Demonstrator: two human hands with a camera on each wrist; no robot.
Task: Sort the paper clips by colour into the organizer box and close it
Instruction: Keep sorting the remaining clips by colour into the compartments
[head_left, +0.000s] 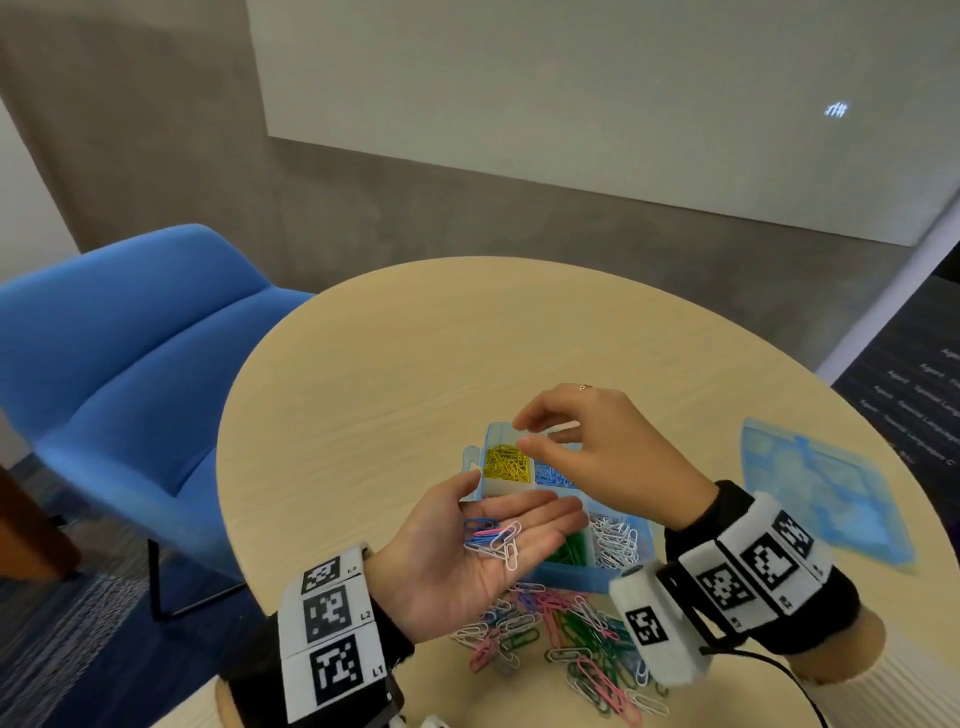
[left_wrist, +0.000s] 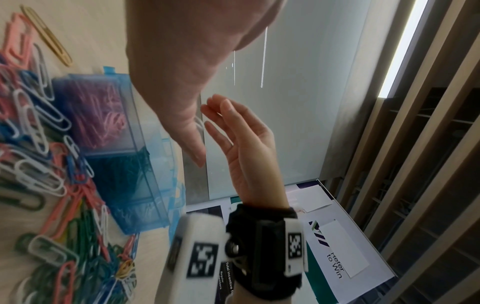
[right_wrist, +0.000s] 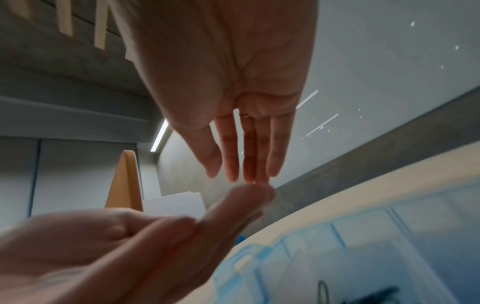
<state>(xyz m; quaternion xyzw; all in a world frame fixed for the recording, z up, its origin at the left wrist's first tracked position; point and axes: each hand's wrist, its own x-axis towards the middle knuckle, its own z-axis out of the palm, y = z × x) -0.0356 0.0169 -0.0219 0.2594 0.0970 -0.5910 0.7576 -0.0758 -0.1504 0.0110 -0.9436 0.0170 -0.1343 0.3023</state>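
My left hand lies palm up and open beside the organizer box, with several blue, pink and white clips resting on the palm. My right hand hovers over the box's far end. Its thumb and fingers are straight and apart, and they hold nothing. The box is open, with yellow clips, blue clips, white clips and green clips in separate compartments. Pink clips fill another. A mixed pile of loose clips lies in front of the box. The right wrist view shows straight right fingers above the left hand.
The box's blue lid lies apart at the right edge of the round wooden table. A blue chair stands at the left of the table. A grey wall is behind.
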